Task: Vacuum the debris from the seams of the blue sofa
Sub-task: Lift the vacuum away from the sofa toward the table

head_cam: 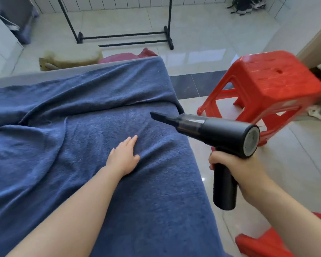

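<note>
at far left a grey cloth bundle (pixel 17 19) sits on the tiled floor (pixel 202 30) near the wall. the blue sofa (pixel 72 141) fills the left and middle of the view, covered in a rumpled blue fabric with long folds running across it; a grey edge (pixel 44 74) shows along its far side. behind that edge stand a pale cushion (pixel 72 56) and something dark red (pixel 130 56), and further back a black rack (pixel 122 37) stands on the floor.

the left hand (pixel 123 156) lies flat on the sofa near its right edge, fingers straight and together, gripping nothing, palm pressing the fabric beside a fold.

to its right, the vacuum (pixel 211 130) is a black handheld one with a narrow nozzle (pixel 161 117) pointing left. the nozzle tip hangs above the sofa near its right edge; whether it touches the fabric cannot be told. the right hand (pixel 237 173) is wrapped around the vacuum's handle, holding it over the floor just beside the sofa.

past the vacuum a red stool (pixel 278 86) stands on the floor, blurred at its right side. a second red stool (pixel 267 243) shows partly at the lower right corner. at top right a dark object (pixel 246 4) lies by the wall.
</note>
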